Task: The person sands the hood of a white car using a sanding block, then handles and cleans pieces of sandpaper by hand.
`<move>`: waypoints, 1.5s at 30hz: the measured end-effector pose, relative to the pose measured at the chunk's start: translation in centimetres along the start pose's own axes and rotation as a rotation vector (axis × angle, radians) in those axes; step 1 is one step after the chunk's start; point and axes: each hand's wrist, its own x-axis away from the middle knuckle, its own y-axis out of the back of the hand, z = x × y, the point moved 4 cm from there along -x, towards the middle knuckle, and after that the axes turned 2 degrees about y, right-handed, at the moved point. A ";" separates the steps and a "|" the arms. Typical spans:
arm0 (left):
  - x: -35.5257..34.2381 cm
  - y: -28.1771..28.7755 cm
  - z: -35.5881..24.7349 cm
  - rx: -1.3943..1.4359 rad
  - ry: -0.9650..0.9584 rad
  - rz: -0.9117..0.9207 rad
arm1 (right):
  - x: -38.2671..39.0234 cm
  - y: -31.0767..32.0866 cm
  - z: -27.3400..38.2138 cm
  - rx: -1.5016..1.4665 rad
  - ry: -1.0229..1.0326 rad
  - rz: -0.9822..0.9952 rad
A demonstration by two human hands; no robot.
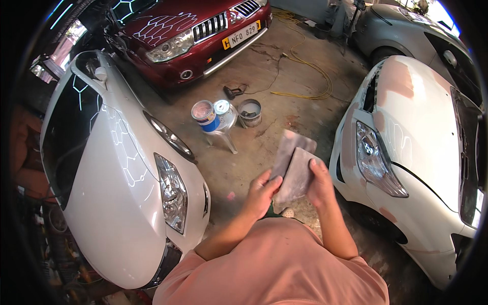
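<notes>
Both grips pinch putty blades (295,165) chest-high.

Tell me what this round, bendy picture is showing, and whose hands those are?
The picture comes from a camera worn on a person's head, looking down, so its wide lens bends the edges. The hands belong to that person. The left hand and the right hand each hold a flat grey spreader: the left-hand spreader and the right-hand spreader, which overlap. Around them is a garage floor with a white car on the left, another white car with pinkish patches on the right and a dark red car ahead. A small stool carries two cans, with a tin beside it.
</notes>
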 end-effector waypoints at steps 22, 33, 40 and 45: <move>-2.0 2.7 -3.7 -1.046 -0.163 0.031 | 3.6 5.2 6.5 0.661 0.266 -0.182; -1.1 1.4 -1.7 -1.082 0.009 0.344 | 1.6 6.7 6.6 0.833 0.212 -0.130; -4.6 -1.0 -4.5 -1.155 -0.335 0.165 | 0.5 2.9 4.0 0.824 0.131 0.076; -9.1 3.0 -2.4 -0.384 -0.116 0.028 | -2.1 0.8 3.0 0.407 0.049 -0.088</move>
